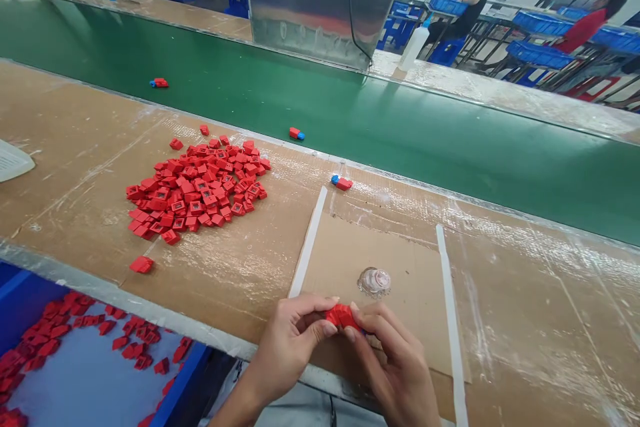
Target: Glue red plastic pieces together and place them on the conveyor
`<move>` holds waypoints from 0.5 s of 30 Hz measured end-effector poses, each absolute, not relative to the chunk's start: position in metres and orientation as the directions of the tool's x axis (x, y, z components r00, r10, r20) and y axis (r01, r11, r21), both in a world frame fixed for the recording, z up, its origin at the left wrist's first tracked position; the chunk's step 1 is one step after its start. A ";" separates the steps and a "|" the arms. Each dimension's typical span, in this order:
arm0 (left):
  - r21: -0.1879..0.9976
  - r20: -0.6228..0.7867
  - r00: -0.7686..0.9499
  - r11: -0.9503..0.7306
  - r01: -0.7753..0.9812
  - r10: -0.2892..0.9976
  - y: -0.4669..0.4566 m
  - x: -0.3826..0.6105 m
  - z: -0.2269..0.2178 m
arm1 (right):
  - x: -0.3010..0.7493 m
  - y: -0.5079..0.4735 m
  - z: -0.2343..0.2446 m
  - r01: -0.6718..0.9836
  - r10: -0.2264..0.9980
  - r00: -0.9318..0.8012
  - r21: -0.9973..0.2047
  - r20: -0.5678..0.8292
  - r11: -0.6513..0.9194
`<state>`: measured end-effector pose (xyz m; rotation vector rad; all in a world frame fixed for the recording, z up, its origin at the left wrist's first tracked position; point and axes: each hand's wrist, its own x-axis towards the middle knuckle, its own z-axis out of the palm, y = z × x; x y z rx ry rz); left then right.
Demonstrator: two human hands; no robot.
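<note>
My left hand (pixel 285 347) and my right hand (pixel 397 357) meet over the near edge of the cardboard mat. Between their thumbs and fingertips are red plastic pieces (pixel 341 315), pressed close together. The left fingers pinch the left piece and the right fingers the right one, with a bit of blue just showing at the right fingertips. Whether the pieces are joined is hidden. Just beyond the hands, a small clear, glossy lump (pixel 376 280) sits on the cardboard mat (pixel 340 253). A red-and-blue piece (pixel 342 182) lies past the mat, by the belt.
A heap of small red pieces (pixel 200 190) covers the table to the left, with one loose red piece (pixel 142 265) nearer me. Below it stands a blue bin (pixel 187 373) holding more. Two red-and-blue pieces lie on the green belt (pixel 225 80). People sit in the background.
</note>
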<state>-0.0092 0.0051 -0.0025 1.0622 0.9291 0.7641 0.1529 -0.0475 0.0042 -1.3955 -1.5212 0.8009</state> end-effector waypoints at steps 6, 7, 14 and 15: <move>0.953 -0.255 0.421 0.300 -0.045 0.871 0.005 -0.009 -0.002 | 0.156 -0.047 0.002 0.402 0.987 0.002 -0.904 0.160 0.146; 0.955 -0.253 0.421 0.295 -0.037 0.871 0.005 -0.009 -0.002 | 0.156 -0.047 0.002 0.404 0.987 -0.002 -0.903 0.161 0.148; 0.971 -0.221 0.422 0.237 0.014 0.879 0.005 -0.012 -0.005 | 0.155 -0.043 0.005 0.387 0.988 0.008 -0.911 0.157 0.142; 0.977 -0.206 0.431 0.210 0.040 0.878 0.005 -0.013 -0.004 | 0.154 -0.044 0.003 0.387 0.989 0.014 -0.912 0.150 0.133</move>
